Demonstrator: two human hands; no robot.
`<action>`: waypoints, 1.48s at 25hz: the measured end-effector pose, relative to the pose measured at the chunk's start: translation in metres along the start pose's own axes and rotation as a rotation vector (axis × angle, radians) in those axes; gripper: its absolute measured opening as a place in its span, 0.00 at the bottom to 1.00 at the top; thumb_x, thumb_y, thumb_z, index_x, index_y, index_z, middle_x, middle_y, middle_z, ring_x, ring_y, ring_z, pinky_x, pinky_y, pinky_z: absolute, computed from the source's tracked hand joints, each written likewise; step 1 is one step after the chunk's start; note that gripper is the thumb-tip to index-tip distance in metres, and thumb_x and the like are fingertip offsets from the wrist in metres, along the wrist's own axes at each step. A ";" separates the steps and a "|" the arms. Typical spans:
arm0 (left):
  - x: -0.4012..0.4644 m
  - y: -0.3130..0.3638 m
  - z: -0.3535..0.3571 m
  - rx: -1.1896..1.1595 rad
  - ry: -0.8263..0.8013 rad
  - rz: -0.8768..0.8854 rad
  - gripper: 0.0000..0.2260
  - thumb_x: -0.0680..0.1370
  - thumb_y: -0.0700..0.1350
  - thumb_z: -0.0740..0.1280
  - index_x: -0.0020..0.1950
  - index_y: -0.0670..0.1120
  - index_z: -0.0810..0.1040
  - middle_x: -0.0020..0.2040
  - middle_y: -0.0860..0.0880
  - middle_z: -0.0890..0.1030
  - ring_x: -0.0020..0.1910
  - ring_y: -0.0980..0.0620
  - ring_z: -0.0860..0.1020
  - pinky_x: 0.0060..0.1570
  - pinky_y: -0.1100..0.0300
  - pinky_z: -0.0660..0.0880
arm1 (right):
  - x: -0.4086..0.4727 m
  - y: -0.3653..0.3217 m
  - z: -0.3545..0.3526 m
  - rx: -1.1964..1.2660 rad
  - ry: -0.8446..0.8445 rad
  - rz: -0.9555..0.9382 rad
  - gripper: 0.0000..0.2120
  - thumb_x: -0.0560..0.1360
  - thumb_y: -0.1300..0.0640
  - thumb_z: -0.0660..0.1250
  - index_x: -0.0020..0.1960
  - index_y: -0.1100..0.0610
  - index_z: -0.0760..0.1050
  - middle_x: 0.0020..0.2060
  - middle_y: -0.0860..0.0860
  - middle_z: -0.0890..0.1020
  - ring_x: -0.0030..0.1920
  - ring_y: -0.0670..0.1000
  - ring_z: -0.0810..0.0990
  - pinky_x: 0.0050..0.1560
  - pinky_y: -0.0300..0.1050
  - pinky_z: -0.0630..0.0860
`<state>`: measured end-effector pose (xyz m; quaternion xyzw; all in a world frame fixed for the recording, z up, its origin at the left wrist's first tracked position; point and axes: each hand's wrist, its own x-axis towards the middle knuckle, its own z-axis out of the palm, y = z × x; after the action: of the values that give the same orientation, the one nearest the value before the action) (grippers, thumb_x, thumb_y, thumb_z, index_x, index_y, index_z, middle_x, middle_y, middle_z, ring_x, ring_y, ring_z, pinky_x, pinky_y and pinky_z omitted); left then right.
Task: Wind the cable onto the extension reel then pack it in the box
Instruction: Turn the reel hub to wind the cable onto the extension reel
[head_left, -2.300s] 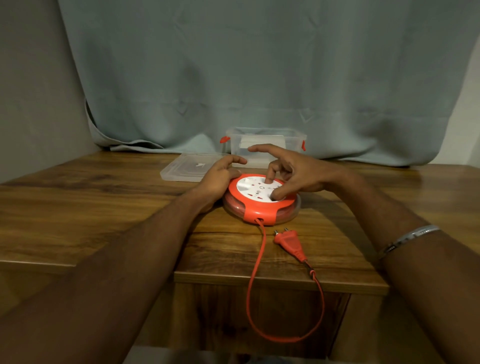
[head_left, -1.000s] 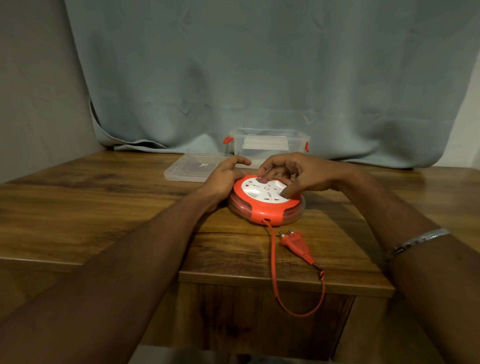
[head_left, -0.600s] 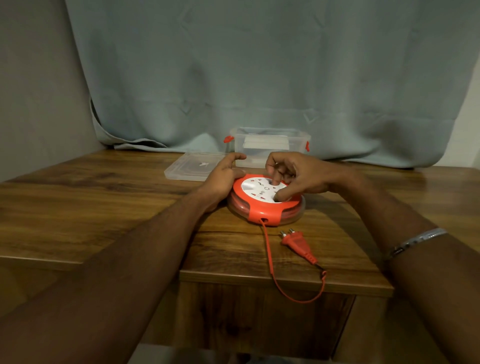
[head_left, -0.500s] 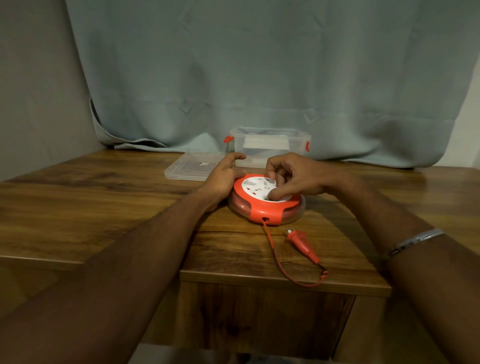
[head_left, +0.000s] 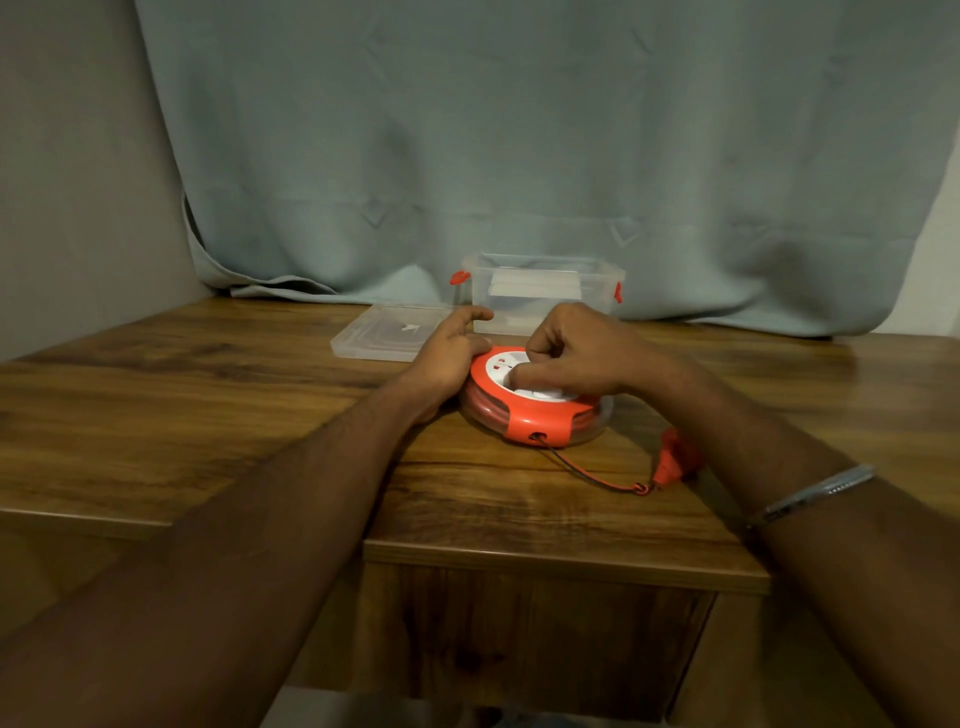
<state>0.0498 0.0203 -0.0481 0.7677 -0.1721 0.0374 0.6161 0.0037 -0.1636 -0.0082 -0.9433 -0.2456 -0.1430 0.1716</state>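
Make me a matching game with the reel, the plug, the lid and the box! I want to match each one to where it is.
Things:
1. reel
2. plug
3. lid
4. box

Places:
A. at the back, by the curtain, open on top
B. lying flat on the table, left of the box
C. under both hands, in the middle of the table
D. on the table to the right of the reel, at the end of a short bit of cable

Pairs: 1-C, 2-D, 3-B, 4-A
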 end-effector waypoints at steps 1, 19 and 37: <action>0.000 0.000 0.000 -0.001 -0.001 0.000 0.18 0.81 0.37 0.60 0.70 0.48 0.72 0.52 0.38 0.81 0.36 0.49 0.79 0.30 0.61 0.76 | 0.000 0.003 -0.004 0.063 -0.006 -0.012 0.15 0.68 0.46 0.73 0.33 0.56 0.76 0.24 0.50 0.75 0.27 0.46 0.70 0.33 0.49 0.70; 0.000 0.000 0.001 -0.006 -0.049 0.007 0.14 0.82 0.37 0.58 0.63 0.46 0.79 0.57 0.40 0.81 0.44 0.45 0.82 0.45 0.50 0.80 | -0.011 0.018 -0.020 0.284 -0.201 0.107 0.32 0.67 0.57 0.82 0.64 0.50 0.68 0.44 0.58 0.84 0.36 0.45 0.77 0.37 0.43 0.75; 0.006 -0.005 0.007 0.000 -0.017 0.106 0.12 0.79 0.33 0.59 0.52 0.41 0.82 0.50 0.39 0.84 0.47 0.42 0.82 0.53 0.46 0.80 | 0.003 -0.017 0.001 -0.087 0.001 0.232 0.25 0.70 0.38 0.72 0.32 0.60 0.82 0.22 0.49 0.75 0.27 0.49 0.73 0.32 0.46 0.68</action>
<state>0.0556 0.0136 -0.0527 0.7580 -0.2178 0.0633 0.6116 -0.0023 -0.1480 -0.0040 -0.9719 -0.1281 -0.1333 0.1460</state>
